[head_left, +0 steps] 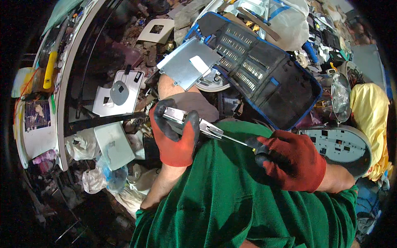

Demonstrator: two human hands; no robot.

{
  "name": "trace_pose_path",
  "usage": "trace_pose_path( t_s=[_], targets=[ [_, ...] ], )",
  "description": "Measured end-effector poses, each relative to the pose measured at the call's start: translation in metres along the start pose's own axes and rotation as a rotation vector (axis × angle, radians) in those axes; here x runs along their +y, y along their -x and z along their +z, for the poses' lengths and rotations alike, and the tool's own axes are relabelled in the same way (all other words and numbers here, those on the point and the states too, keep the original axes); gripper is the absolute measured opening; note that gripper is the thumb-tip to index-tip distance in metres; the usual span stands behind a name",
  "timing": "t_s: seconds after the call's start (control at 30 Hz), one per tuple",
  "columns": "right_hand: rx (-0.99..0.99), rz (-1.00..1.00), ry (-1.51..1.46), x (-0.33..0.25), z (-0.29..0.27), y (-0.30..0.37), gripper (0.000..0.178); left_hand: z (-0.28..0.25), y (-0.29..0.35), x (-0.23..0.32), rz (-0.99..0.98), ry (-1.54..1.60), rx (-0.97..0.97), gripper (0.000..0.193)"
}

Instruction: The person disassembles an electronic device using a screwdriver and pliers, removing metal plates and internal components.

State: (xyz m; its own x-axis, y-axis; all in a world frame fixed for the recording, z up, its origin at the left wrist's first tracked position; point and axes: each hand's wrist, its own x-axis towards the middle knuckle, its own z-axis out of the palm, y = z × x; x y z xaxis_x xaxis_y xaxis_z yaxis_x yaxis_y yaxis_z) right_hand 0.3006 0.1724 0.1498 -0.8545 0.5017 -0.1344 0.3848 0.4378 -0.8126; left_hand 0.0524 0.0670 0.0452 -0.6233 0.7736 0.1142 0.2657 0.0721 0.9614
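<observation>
My left hand (pixel 175 144), in a red glove with black palm and fingers, is closed round a slim silver metal box-like part (pixel 211 129). The part is seen nearly edge-on, so its kind cannot be made out. From the other side my right hand (pixel 291 161), gloved alike, grips a screwdriver (pixel 236 141). Its handle is mostly hidden by the fingers. The thin shaft points left, and its tip meets the end of the metal part. Both hands are above my lap, over green cloth (pixel 215 182).
Beyond my hands, a black tool case (pixel 275 82) with blue edging lies unfolded, holding rows of bits. A silver metal plate (pixel 186 62) overlaps its left corner. White plastic panels (pixel 120 97) lie left, a grey oval shell (pixel 343 144) right. Scrap surrounds everything.
</observation>
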Motion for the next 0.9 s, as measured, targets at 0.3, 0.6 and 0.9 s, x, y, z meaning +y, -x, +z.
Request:
trace_pose_path(
  t_s=[0.3,0.6,0.9],
  targets=[
    [-0.020,0.013,0.052,-0.001,-0.004,-0.001,0.032,0.002,-0.002,0.004,0.026,-0.035,-0.017,0.059],
    [-0.189,0.018,0.264,-0.016,-0.020,-0.019,0.043,0.006,-0.005,0.002,0.156,-0.266,-0.128,0.066],
    [-0.427,-0.239,0.025,0.036,-0.049,-0.070,0.039,-0.005,-0.020,-0.003,0.149,-0.163,-0.380,0.055]
  ],
)
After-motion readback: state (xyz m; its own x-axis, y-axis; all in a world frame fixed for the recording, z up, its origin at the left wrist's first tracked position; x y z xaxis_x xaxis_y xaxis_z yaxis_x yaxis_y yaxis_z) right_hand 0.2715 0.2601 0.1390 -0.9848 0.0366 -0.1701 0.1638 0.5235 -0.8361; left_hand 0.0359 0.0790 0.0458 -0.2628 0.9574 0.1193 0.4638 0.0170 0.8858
